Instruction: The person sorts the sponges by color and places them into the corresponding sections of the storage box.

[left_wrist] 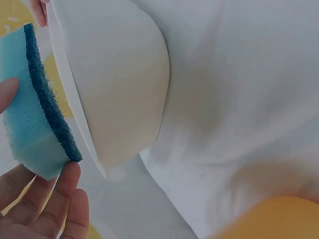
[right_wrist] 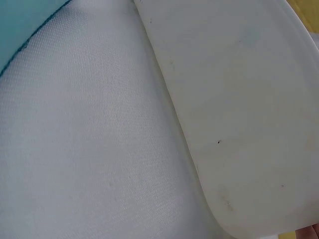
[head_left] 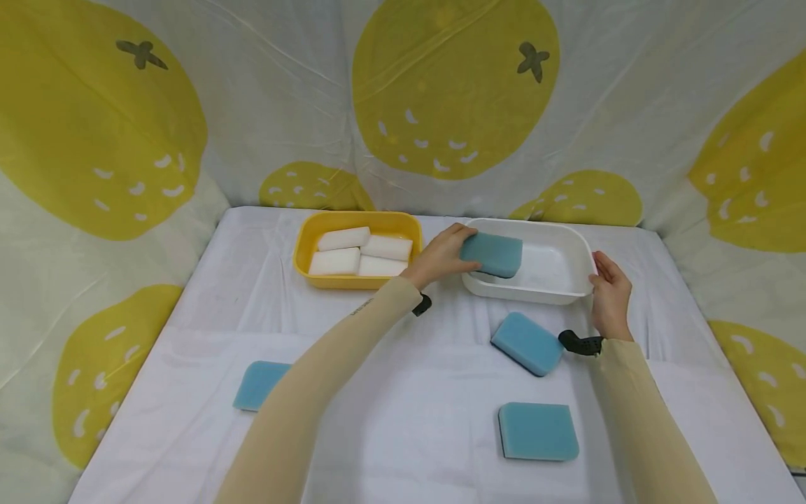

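My left hand [head_left: 443, 255] pinches a blue sponge [head_left: 494, 253] over the left end of a white plastic tub [head_left: 525, 292]. In the left wrist view, the sponge [left_wrist: 32, 107] has a dark blue scouring side facing the tub wall [left_wrist: 119, 79], with the fingers [left_wrist: 65, 191] and thumb at its edges. At the tub's right end, my right hand [head_left: 612, 294] grips the rim. The right wrist view shows mostly the tub's outer wall [right_wrist: 244, 109], with only a bit of the fingers in the bottom right corner.
Left of the white tub stands a yellow tub [head_left: 352, 282] with several white sponges [head_left: 334, 262]. Blue sponges lie on the white cloth: one near my right wrist [head_left: 529, 343], another closer to the front [head_left: 539, 432], a third [head_left: 259, 383] partly behind my left forearm. Lemon-print fabric hangs behind.
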Motion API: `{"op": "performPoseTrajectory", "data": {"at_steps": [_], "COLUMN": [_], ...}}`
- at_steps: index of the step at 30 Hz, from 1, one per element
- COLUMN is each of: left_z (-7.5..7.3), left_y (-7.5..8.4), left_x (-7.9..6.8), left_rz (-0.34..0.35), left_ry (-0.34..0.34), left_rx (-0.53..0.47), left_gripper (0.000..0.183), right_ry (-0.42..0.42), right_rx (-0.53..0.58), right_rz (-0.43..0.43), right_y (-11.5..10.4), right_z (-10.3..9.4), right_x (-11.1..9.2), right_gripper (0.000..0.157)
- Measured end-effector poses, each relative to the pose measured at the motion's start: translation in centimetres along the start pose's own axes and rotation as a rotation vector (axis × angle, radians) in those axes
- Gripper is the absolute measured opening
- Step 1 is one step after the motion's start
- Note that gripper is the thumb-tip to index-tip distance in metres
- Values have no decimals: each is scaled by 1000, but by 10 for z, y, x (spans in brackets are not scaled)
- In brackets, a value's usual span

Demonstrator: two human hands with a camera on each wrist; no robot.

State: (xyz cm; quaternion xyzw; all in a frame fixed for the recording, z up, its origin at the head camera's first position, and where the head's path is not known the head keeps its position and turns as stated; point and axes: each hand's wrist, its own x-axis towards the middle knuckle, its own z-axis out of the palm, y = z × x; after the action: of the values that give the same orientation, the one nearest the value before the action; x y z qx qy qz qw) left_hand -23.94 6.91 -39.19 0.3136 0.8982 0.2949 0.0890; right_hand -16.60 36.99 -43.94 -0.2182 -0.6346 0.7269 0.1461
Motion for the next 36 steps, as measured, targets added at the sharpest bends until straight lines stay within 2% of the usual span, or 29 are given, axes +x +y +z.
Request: {"op": "performPoseTrajectory", "data": {"at_steps": [12, 23, 29, 36], "left_z": [18, 30, 36, 40], "left_y": [12, 16, 16, 16], "left_x": [10, 12, 13, 10], "left_rz": [-91, -126, -147, -104], "left_ry": [77, 93, 83, 23], "left_rx": [87, 120, 127, 141], "left_gripper": [66, 68, 69, 64], "right_ry": [11, -27, -18, -19], "right_rx": [3, 15, 16, -5], "right_rz": [-3, -7, 7, 16], "right_y": [-1, 1, 1, 2], "right_z": [0, -2, -2, -3], "right_x": [0, -1, -1, -2], "right_gripper": [53, 51, 50, 50]}}
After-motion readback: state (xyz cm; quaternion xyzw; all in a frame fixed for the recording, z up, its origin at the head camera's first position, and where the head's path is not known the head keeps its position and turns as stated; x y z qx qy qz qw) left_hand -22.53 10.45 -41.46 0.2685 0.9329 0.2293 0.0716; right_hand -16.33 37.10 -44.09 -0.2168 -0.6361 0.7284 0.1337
